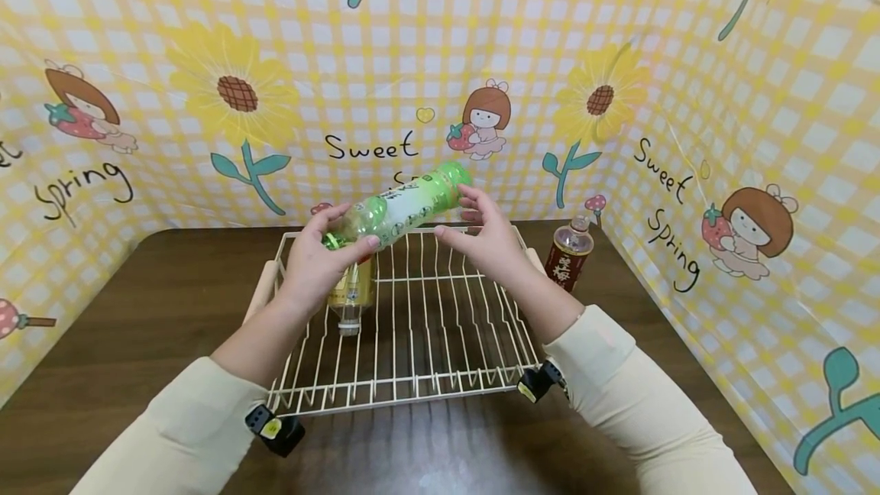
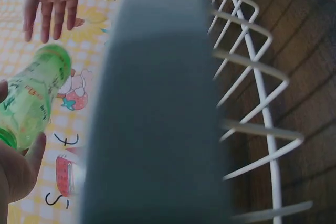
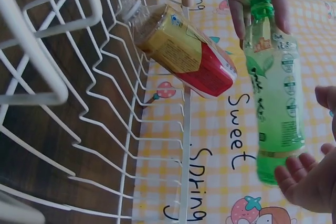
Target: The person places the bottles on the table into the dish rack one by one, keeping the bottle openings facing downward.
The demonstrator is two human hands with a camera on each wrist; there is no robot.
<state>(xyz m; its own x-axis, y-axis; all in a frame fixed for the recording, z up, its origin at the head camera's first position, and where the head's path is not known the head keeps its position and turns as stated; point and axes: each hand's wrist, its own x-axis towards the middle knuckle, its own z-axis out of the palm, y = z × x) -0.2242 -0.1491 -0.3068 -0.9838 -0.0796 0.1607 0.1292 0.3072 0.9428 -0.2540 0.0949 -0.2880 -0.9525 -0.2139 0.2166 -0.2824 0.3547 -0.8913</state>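
A clear plastic bottle with a green label and green base [image 1: 412, 206] is held tilted above a white wire rack [image 1: 440, 278]. My left hand [image 1: 311, 264] grips its neck end, by the green cap [image 3: 261, 4]. Beside the base end is my right hand [image 1: 493, 244], its fingers spread and not wrapped round the bottle; whether a fingertip touches it I cannot tell. Below my left hand, a bottle with a yellow and red label [image 3: 181, 45] stands cap down in the rack's left part, leaning.
On the brown table [image 1: 172, 312], right of the rack, stands a bottle with a dark red label [image 1: 569, 257]. The rack has beige side handles [image 1: 261, 290]. A yellow checked cloth [image 1: 385, 44] hangs behind and along the sides.
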